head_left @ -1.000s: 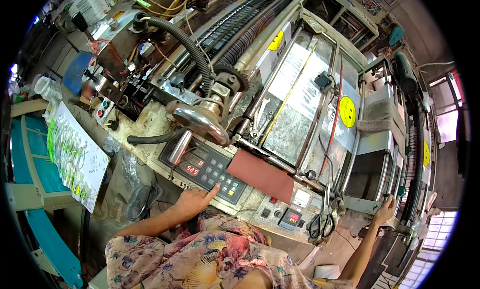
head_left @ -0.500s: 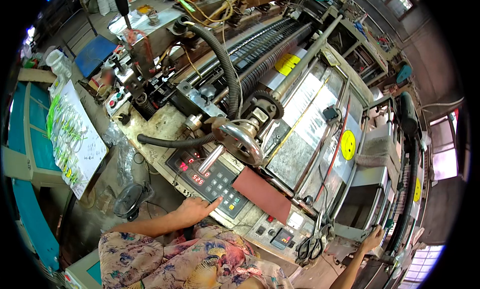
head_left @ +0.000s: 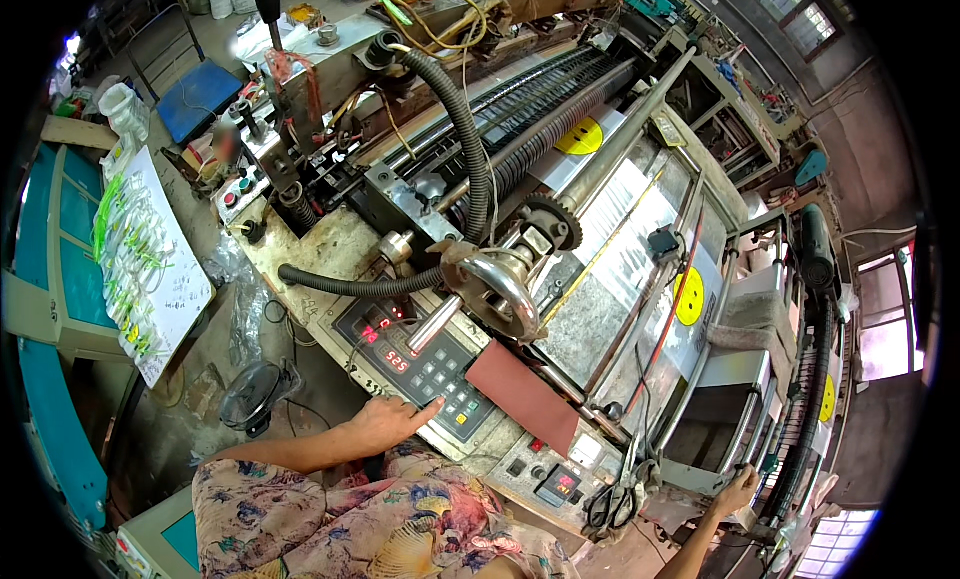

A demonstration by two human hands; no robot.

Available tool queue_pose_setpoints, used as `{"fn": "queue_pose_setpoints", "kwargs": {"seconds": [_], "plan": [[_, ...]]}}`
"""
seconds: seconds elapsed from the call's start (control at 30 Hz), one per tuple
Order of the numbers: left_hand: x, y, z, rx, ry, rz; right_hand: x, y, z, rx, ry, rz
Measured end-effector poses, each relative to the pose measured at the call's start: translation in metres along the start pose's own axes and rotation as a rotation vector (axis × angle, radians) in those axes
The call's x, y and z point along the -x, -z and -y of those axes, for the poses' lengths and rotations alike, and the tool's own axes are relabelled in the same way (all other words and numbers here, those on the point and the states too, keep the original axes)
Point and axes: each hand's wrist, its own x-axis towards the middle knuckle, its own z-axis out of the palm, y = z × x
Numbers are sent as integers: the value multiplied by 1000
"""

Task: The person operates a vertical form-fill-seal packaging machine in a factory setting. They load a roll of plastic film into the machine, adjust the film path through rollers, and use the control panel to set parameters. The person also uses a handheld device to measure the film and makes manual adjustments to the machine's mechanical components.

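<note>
My left hand (head_left: 385,425) rests at the lower edge of a dark control panel (head_left: 405,347) with lit red digits. Its index finger is stretched out onto the grey keys, the other fingers are bent, and nothing is held. Far to the right, my right hand (head_left: 736,492) has its fingers curled round a small dark part at the machine's side frame; what it is I cannot make out. Beside the keys lies a reddish-brown sheet (head_left: 523,397). Film with a yellow smiley circle (head_left: 690,296) runs over the machine bed.
A shiny handwheel (head_left: 492,294) stands above the panel. Black-handled scissors (head_left: 611,504) hang near the front corner by a small display (head_left: 559,485). A ribbed hose (head_left: 462,129) arches over the rollers. At left are a white board (head_left: 170,279) with green strips and a fan (head_left: 254,397).
The view has shifted slightly. Both hands keep practically the same places on the machine. The yellow circle on the film appears a little closer to the red cord.
</note>
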Motion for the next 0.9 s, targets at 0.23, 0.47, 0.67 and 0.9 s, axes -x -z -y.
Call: {"fn": "queue_pose_setpoints", "kwargs": {"seconds": [0.23,0.47,0.67,0.9], "plan": [[0,-1,1,-10,-15,-2,3,0,7,-36,24,1],[-1,-2,0,-38,1,-17,2,2,16,15,-29,35],[-4,-1,1,-57,29,34,-3,2,3,63,36,-1],[3,6,0,113,130,110,3,1,13,60,23,-28]]}}
